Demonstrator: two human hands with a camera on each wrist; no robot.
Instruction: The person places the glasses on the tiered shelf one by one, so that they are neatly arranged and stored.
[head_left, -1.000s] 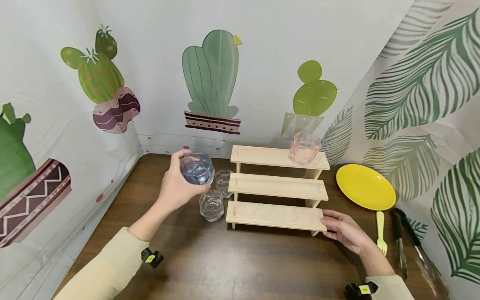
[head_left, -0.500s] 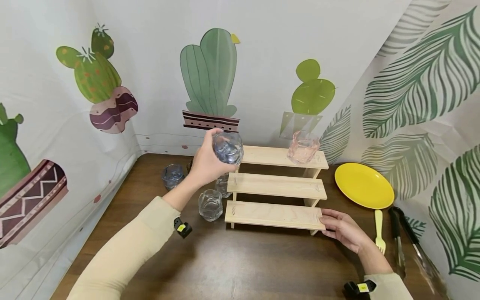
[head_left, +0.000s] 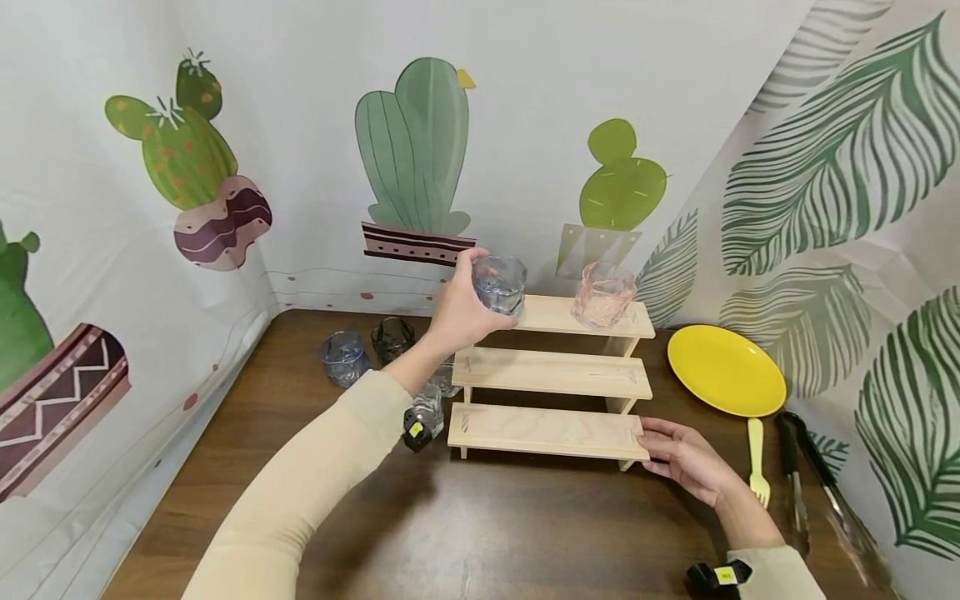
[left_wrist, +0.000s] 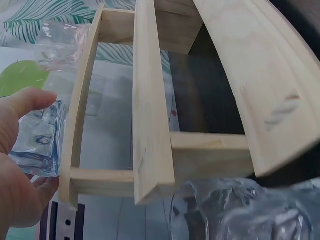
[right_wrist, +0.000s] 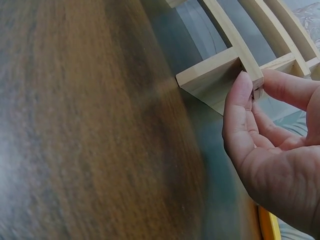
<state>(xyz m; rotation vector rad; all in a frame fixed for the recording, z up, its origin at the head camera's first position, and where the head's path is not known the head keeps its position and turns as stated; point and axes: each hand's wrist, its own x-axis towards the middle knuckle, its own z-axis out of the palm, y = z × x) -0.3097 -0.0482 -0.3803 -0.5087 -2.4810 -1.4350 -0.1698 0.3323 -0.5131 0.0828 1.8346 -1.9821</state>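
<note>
Blue glass (head_left: 502, 283) | left hand (head_left: 465, 308) grips it | right hand (head_left: 686, 460) pinches rack (head_left: 551, 429) | clear glasses (head_left: 429, 400) partly hidden

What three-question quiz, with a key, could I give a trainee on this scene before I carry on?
1. Open question: what does the left hand hold?
2. True or false: the right hand pinches the end of the bottom shelf.
3. Fill in: the pink glass is on the ____ shelf.

Key:
1. A blue glass.
2. True.
3. Top; the top shelf bears it.
</note>
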